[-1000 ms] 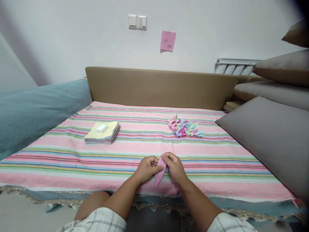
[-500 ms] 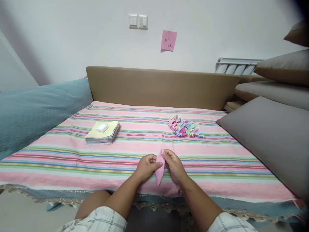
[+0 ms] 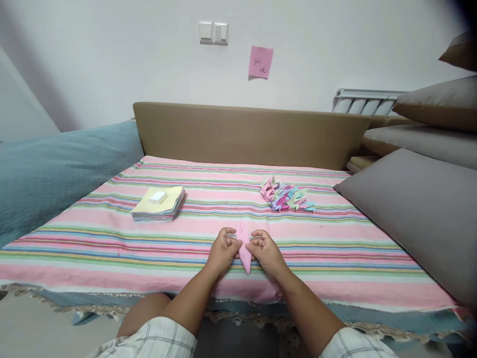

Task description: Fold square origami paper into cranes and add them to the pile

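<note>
A folded pink origami paper (image 3: pixel 245 254), long and pointed at both ends, is held upright between my two hands over the striped cloth. On its left edge, the thumb and fingers of my left hand (image 3: pixel 223 249) pinch it near the middle. My right hand (image 3: pixel 267 251) grips the opposite edge, thumb in front and some fingers hidden behind the paper. Beyond my right hand lies a cluster of small folded paper cranes (image 3: pixel 286 197) in pink, purple, blue and green.
At the left a stack of coloured paper sheets (image 3: pixel 156 211) carries a small white box (image 3: pixel 158 197). Grey cushions (image 3: pixel 417 209) pile up on the right, and a blue-covered armrest (image 3: pixel 67 169) borders the left. A brown backrest (image 3: pixel 246 134) stands behind the striped cloth (image 3: pixel 208 174).
The pink paper has turned slightly, its lower tip swinging right and its upper tip left. My right fingers have moved from its top down to its middle edge.
</note>
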A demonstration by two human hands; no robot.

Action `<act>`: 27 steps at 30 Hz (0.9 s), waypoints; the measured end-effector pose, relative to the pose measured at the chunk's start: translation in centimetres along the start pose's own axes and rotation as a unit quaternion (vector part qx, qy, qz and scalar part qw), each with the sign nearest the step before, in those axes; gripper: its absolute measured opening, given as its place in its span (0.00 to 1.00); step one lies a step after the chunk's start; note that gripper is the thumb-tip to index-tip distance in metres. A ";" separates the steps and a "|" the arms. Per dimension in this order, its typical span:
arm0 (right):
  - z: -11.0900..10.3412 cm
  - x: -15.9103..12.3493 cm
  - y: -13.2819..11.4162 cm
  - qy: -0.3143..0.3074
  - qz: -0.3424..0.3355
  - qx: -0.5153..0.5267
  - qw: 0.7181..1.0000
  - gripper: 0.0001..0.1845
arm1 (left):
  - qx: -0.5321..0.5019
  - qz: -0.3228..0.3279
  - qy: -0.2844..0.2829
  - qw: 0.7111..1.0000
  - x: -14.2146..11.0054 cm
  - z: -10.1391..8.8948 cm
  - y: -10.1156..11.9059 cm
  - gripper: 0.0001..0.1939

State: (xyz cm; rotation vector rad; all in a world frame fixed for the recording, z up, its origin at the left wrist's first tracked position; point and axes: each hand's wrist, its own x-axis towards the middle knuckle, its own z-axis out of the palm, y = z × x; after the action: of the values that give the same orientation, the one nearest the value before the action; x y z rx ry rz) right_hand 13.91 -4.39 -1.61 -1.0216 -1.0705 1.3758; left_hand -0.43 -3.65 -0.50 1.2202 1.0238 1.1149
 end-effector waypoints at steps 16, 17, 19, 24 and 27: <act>-0.8 -0.2 0.6 0.007 -0.232 -0.485 0.843 0.06 | 0.543 0.239 0.005 0.805 -0.1 -0.9 -0.1 0.04; -1.0 -0.2 0.6 -0.004 -0.248 -0.494 0.833 0.06 | 0.534 0.265 -0.007 0.803 0.1 -0.9 -0.2 0.05; -1.3 -0.1 0.7 -0.026 -0.275 -0.507 0.817 0.07 | 0.522 0.291 -0.034 0.801 0.3 -1.0 -0.5 0.08; -1.7 0.1 0.5 -0.069 -0.311 -0.523 0.791 0.09 | 0.507 0.247 -0.073 0.823 0.9 -1.4 -0.4 0.08; -1.7 0.1 0.3 -0.109 -0.316 -0.519 0.787 0.10 | 0.501 0.241 -0.109 0.824 1.1 -1.7 -0.3 0.09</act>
State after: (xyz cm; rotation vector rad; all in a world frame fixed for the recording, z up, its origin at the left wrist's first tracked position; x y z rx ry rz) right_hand 15.49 -4.19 -2.25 -1.0665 -2.2128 0.2598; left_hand -1.93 -2.30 -0.92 2.5054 1.1849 0.7286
